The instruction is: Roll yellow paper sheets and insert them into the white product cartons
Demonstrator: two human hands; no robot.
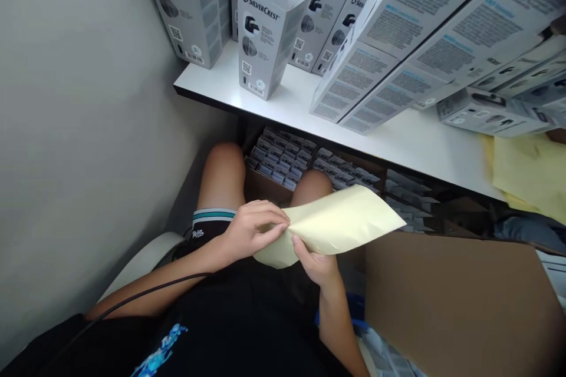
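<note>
Left hand [252,230] and right hand [316,262] both pinch a pale yellow paper mailer [340,227]; looks light and floppy, so best held by its edge.

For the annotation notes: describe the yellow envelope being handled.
Under the white shelf of grey boxes, find the person's knees. The pale yellow envelope is pinched between the left hand and right hand, unlike the yellow pile on the shelf's right end.
</note>
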